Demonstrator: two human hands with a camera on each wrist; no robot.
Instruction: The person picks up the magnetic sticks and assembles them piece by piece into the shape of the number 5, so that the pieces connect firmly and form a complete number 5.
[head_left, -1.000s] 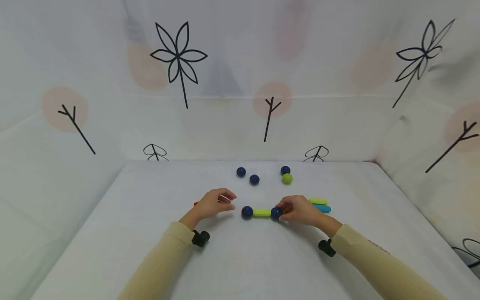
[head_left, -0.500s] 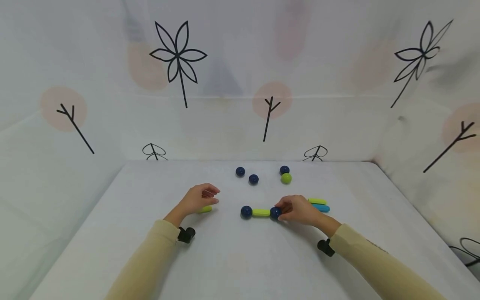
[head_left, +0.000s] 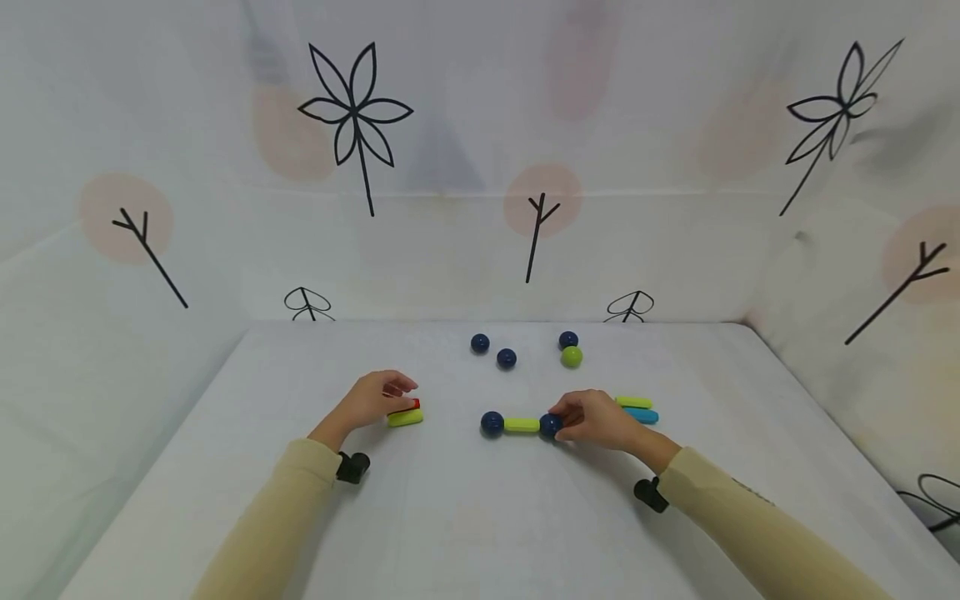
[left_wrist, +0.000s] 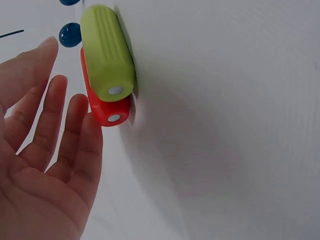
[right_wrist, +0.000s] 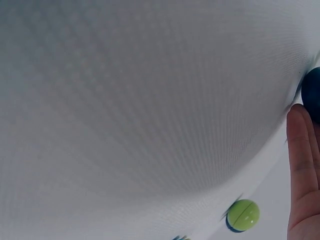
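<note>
My right hand (head_left: 600,419) pinches a dark blue ball (head_left: 551,427) between thumb and fingers. That ball sits at the right end of a yellow-green rod (head_left: 521,425), with another dark blue ball (head_left: 492,424) at the rod's left end. In the right wrist view, fingertips meet the blue ball (right_wrist: 312,92) at the frame's edge. Farther left, my left hand (head_left: 367,400) hovers by a red rod (left_wrist: 112,114) and a second yellow-green rod (left_wrist: 107,55) lying side by side. Its fingers are loosely bent, thumb apart, and nothing is gripped. Pale discs mark the rod ends.
Toward the back of the white table lie dark blue balls (head_left: 480,343) (head_left: 506,359), and one (head_left: 568,340) behind a green ball (head_left: 572,357). A yellow-green rod (head_left: 634,402) and a blue rod (head_left: 641,415) rest beyond my right hand. Patterned cloth (head_left: 450,250) surrounds the table.
My left hand has moved left, away from the ball-and-rod piece, uncovering the yellow-green rod and part of the red one. My right hand has kept its pinch on the ball.
</note>
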